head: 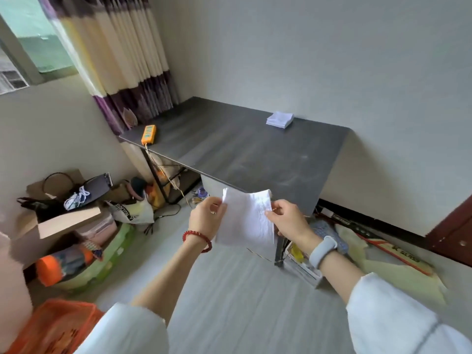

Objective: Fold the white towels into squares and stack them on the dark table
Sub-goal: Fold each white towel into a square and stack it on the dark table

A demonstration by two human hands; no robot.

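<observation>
Both arms stretched forward, left hand (207,218) and right hand (287,221) pinching the side edges of a white towel (246,221) hanging in the air before the dark table (242,146), stack of folded towels (280,119) at its far edge, print on the orange device (149,134) perhaps text, too blurred to read.

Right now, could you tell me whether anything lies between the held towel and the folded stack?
Nothing visible: the towel hangs before the table, bare up to the stack.
</observation>
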